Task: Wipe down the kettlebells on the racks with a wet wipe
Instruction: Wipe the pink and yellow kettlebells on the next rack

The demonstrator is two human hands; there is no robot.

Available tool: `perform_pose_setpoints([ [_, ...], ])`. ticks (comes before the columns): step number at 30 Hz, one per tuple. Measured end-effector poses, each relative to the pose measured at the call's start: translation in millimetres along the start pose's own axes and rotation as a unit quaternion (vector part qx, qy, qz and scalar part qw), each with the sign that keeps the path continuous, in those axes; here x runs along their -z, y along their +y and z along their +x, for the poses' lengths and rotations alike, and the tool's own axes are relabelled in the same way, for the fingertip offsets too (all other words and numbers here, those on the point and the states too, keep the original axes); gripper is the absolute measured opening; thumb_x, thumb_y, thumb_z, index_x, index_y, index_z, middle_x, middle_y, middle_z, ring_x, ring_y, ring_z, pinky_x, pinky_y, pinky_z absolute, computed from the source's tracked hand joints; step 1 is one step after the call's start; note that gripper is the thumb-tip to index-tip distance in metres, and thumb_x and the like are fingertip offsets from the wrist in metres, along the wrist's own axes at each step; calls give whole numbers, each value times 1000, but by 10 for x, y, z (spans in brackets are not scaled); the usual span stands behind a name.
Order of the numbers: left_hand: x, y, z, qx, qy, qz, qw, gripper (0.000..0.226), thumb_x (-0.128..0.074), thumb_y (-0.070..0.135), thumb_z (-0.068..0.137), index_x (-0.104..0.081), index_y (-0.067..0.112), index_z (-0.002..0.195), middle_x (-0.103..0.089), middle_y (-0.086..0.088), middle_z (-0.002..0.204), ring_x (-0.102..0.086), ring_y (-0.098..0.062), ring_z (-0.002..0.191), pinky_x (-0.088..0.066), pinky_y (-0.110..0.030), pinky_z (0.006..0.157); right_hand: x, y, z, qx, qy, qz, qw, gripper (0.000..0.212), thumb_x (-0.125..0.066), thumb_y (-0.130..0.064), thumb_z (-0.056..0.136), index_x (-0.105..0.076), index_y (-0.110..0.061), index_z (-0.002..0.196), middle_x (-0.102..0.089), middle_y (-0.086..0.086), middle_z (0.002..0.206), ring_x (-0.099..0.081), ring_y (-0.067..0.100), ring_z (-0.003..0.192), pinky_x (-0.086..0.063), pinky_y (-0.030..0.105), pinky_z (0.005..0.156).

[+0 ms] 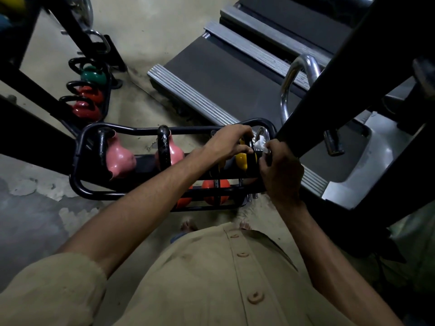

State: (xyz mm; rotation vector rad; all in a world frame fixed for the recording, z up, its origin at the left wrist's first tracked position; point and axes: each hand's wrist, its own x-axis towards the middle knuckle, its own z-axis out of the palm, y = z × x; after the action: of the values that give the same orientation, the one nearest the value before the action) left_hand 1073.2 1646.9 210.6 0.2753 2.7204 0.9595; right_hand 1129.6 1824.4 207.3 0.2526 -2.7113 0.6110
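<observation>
A black tube rack (80,147) below me holds two pink kettlebells (118,158) on its upper tier, with a yellow kettlebell (242,160) at the right end. Orange kettlebells (215,190) sit on the lower tier. My left hand (229,142) grips the yellow kettlebell's black handle from above. My right hand (280,170) pinches a white wet wipe (261,143) against the right side of that handle. Most of the yellow kettlebell is hidden under my hands.
A second rack at the left carries a green kettlebell (93,75) and two red kettlebells (86,109). A treadmill deck (226,74) lies just behind the rack. A thick black machine beam (341,78) crosses diagonally at the right, beside a chrome handle (299,74).
</observation>
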Motion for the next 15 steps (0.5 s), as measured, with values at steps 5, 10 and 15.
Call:
perform_pose_setpoints([
  [5, -5, -10, -2, -4, 11, -2, 1000, 46, -85, 31, 83, -68, 13, 121, -71, -3, 116, -64, -20, 107, -40, -25, 80, -172, 56, 2, -209, -138, 212, 945, 7, -60, -6, 93, -66, -5, 97, -67, 14, 80, -65, 28, 71, -51, 37, 62],
  [10, -22, -22, -17, -12, 15, -13, 1000, 45, -85, 29, 82, -68, 10, 120, -71, -5, 114, -64, -22, 107, -43, -27, 81, -144, -34, 136, -406, -271, 379, 786, 20, -40, -8, 104, -59, -5, 98, -50, 13, 45, -50, 21, 32, -45, 24, 37],
  [15, -2, -16, 2, -18, 13, -9, 1000, 44, -86, 29, 82, -69, 9, 117, -71, -4, 108, -64, -19, 99, -32, -20, 69, -120, -46, 263, -386, -312, 395, 773, 33, -35, 2, 103, -49, -10, 75, -46, 2, 38, -46, 16, 29, -41, 24, 33],
])
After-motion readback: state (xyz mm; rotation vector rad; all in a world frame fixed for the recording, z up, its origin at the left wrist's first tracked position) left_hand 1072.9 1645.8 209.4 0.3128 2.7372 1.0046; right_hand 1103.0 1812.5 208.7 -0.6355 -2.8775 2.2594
